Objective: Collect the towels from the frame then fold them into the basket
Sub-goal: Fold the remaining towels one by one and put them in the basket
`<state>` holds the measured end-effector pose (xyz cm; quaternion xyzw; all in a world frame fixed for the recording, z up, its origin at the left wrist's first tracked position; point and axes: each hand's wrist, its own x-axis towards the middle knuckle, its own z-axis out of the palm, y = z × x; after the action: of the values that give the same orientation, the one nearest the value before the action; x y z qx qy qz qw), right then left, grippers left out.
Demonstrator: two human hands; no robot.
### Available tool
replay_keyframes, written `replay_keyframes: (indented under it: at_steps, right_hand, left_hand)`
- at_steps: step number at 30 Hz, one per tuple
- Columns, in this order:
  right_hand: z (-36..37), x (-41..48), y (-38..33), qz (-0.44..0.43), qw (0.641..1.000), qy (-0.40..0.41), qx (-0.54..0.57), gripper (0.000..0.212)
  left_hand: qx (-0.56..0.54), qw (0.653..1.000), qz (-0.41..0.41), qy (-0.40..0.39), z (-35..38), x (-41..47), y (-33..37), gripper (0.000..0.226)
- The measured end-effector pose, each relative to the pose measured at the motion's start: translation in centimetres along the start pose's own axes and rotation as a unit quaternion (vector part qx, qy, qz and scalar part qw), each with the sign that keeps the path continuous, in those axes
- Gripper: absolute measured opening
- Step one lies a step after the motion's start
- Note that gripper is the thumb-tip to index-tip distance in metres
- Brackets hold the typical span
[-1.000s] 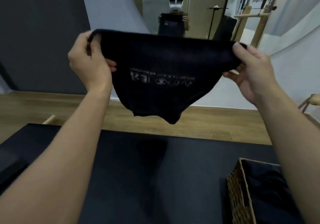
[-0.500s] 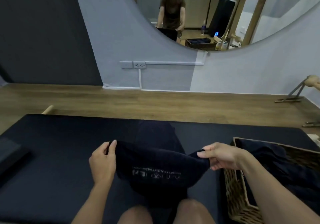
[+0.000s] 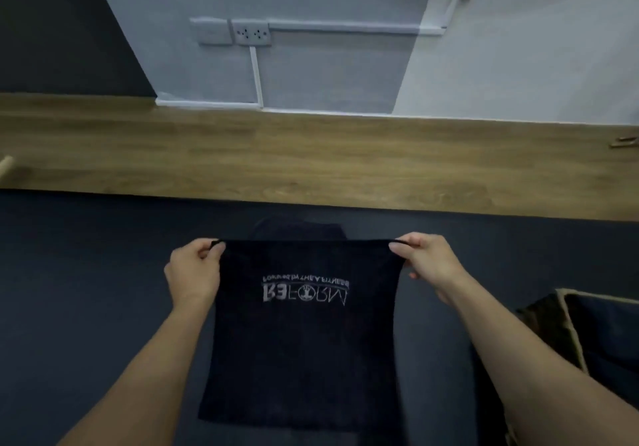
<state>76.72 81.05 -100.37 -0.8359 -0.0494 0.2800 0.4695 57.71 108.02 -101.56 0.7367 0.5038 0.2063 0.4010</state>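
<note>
Towel (image 3: 304, 342) over mat (image 3: 86, 307); basket (image 3: 572, 331) right of towel; floor (image 3: 311, 155) beyond mat; wall (image 3: 328, 72) behind.

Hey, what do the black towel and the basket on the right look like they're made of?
The black towel: soft matte cloth, likely cotton terry; it drapes limp and carries a pale printed logo. The basket: seemingly woven wicker or rattan, tan rim, mottled brown wall, though blurred.

Black towel (image 3: 304, 342) with upside-down white lettering hanging stretched flat in the lower centre of the frame, woven basket (image 3: 549, 328) sitting at lower right, holding dark cloth (image 3: 612, 338)
</note>
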Motion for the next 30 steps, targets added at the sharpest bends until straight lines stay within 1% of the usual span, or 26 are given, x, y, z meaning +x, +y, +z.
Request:
replay_keyframes:
  at_steps: [4, 7, 10, 11, 12, 13, 14, 15, 17, 19, 22, 23, 25, 26, 27, 28, 29, 30]
  right_hand:
    - [1.9, 7.3, 1.8, 0.002, 0.999, 0.044, -0.017, 0.011]
    - [3.0, 11.3, 2.5, 0.015, 0.997, 0.082, -0.003, 0.002]
    - [4.2, 14.1, 2.4, 0.036, 0.992, 0.116, 0.036, 0.009]
    - [4.8, 14.6, 2.6, 0.047, 0.991, 0.112, 0.051, 0.012]
    - [5.4, 14.6, 3.1, 0.058, 0.992, 0.104, 0.051, 0.016]
    - [6.0, 14.3, 4.0, 0.067, 0.992, 0.098, 0.037, 0.02]
    - [6.6, 13.6, 5.4, 0.078, 0.993, 0.092, 0.004, 0.024]
    - [7.1, 12.3, 6.8, 0.088, 0.991, 0.092, -0.037, 0.027]
    - [7.7, 8.2, 9.3, 0.099, 0.982, 0.109, -0.115, 0.03]
    - [8.3, 3.7, 11.1, 0.106, 0.973, 0.123, -0.166, 0.03]
    - [8.8, -2.1, 12.9, 0.137, 0.956, 0.118, -0.23, 0.037]
    - [8.9, -3.7, 13.5, 0.145, 0.95, 0.107, -0.254, 0.039]
    - [9.1, -6.2, 14.9, 0.13, 0.946, 0.059, -0.291, 0.04]
    - [9.2, -7.2, 15.5, 0.125, 0.948, 0.033, -0.289, 0.037]
    - [9.2, -8.0, 15.7, 0.134, 0.956, 0.017, -0.262, 0.034]
    - [9.1, -8.7, 15.8, 0.152, 0.968, 0.013, -0.2, 0.03]
    - [8.9, -9.4, 15.2, 0.179, 0.977, 0.022, -0.117, 0.023]
    - [8.4, -10.2, 14.3, 0.196, 0.979, 0.036, -0.038, 0.016]
  left_hand:
    - [-0.02, 0.999, -0.022, -0.01, 4.1, 5.5, -1.1, 0.01]
    - [-0.047, 0.997, -0.052, -0.016, 6.6, 9.4, -1.4, 0.007]
    - [-0.105, 0.988, -0.105, -0.039, 8.8, 12.0, -1.6, 0.005]
    - [-0.112, 0.986, -0.112, -0.053, 9.3, 12.3, -1.9, 0.006]
    - [-0.099, 0.986, -0.114, -0.072, 9.6, 12.1, -2.6, 0.014]
    - [-0.053, 0.988, -0.11, -0.095, 9.7, 11.5, -3.5, 0.025]
    - [0.017, 0.988, -0.104, -0.112, 9.5, 10.5, -4.6, 0.034]
    - [0.081, 0.985, -0.101, -0.118, 8.9, 9.0, -5.7, 0.04]
    - [0.155, 0.974, -0.113, -0.124, 7.4, 5.1, -8.0, 0.044]
    - [0.185, 0.962, -0.151, -0.13, 5.6, 1.0, -9.8, 0.045]
    - [0.223, 0.938, -0.201, -0.172, 3.1, -3.4, -12.5, 0.051]
    - [0.221, 0.934, -0.212, -0.185, 2.5, -4.4, -13.3, 0.052]
    - [0.195, 0.934, -0.219, -0.205, 1.5, -6.0, -14.0, 0.04]
    - [0.169, 0.936, -0.227, -0.21, 1.0, -6.6, -14.0, 0.032]
    - [0.134, 0.938, -0.245, -0.207, 0.6, -7.1, -13.8, 0.026]
    - [0.09, 0.938, -0.269, -0.201, 0.1, -7.5, -13.4, 0.023]
    - [0.045, 0.937, -0.291, -0.189, -0.4, -7.9, -12.8, 0.021]
    - [0.009, 0.939, -0.299, -0.172, -1.1, -8.1, -12.1, 0.019]
